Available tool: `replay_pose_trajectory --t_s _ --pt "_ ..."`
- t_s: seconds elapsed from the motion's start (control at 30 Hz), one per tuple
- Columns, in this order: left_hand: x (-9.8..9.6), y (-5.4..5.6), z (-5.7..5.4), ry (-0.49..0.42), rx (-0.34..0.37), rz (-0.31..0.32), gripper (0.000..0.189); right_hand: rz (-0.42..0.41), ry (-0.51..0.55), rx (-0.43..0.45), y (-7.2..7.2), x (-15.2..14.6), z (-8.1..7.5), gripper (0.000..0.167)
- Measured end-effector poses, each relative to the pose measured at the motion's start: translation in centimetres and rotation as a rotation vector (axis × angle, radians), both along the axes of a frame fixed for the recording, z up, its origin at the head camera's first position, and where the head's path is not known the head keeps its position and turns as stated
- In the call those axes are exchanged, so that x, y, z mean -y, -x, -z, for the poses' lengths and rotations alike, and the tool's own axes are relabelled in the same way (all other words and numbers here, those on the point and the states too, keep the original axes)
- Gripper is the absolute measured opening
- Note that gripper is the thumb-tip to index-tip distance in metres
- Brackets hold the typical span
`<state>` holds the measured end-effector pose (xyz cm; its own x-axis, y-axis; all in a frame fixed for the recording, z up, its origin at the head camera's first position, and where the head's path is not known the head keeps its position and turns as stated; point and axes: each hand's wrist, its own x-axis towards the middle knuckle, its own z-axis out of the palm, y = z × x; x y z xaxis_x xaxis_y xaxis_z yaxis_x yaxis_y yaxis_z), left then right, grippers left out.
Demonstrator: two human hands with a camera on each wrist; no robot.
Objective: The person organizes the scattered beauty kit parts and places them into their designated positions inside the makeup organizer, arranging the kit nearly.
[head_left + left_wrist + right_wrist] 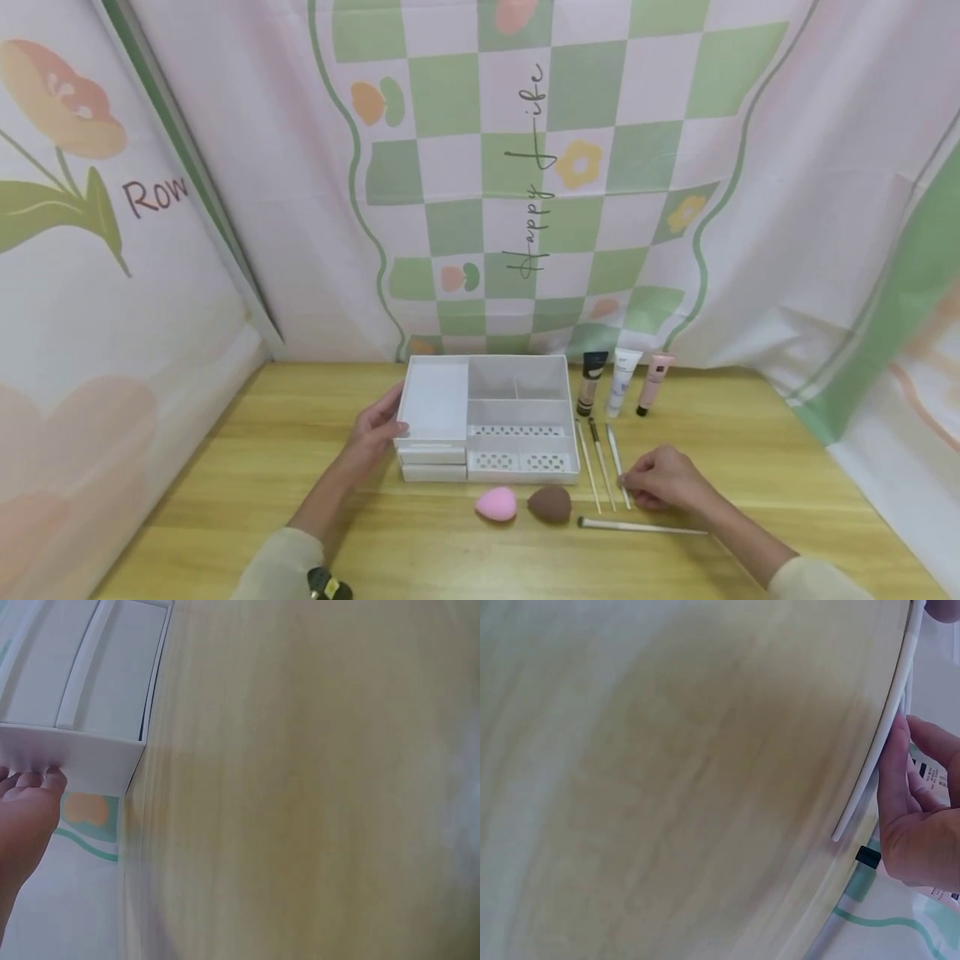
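Organizer: One white organizer (435, 400) is sitting at lower centre of the head view, on the wood-grain table (225, 500); two drawers (433, 472) are showing at its lower left.
Left hand: The left hand (377, 427) is resting on the organizer's left side, fingers relaxed, thumb lying at the top edge.
Right hand: The right hand (663, 479) is pinching the rightmost upright tool (617, 462) near its lower end, between thumb and finger.
Left wrist view: Fingertips are touching the side wall, at left; the head view is hiding this contact.
Right wrist view: A dark cap (868, 856) is showing below the hand, at lower right; the palm and fingers are blocking much of the tubes there.
Tools: Four slim tools are lying out; two upright ones, a left tool (588, 467) and a middle tool (602, 462), are flanking the pinched one, and a crosswise brush (652, 527) is lying below.
Tubes: Three are lining up right of the organizer: dark tube (590, 385), white tube (621, 383), pink tube (654, 385).
Sponges: Two are lying before the organizer: pink sponge (497, 505), brown sponge (550, 505).
Backdrop: A checked cloth (517, 167) is hanging behind, at upper centre.
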<state>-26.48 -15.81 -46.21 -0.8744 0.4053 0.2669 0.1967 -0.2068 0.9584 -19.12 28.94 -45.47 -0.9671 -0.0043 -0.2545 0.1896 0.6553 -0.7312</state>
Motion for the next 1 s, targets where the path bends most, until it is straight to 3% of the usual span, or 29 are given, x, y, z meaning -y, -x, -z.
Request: replay_pose_trajectory --t_s 0.33,0.6,1.0 --pt "0.0 -0.1 0.0 0.005 0.007 0.000 0.074 0.048 -0.039 -0.027 0.0 0.6 0.4 0.009" --pt "0.1 0.0 0.1 0.007 0.013 -0.010 0.075 0.037 -0.132 -0.089 0.1 1.2 0.5 0.018" --pt "0.0 -0.1 0.0 0.009 0.034 -0.003 0.076 0.074 -0.206 -0.071 0.5 1.5 0.6 0.018"
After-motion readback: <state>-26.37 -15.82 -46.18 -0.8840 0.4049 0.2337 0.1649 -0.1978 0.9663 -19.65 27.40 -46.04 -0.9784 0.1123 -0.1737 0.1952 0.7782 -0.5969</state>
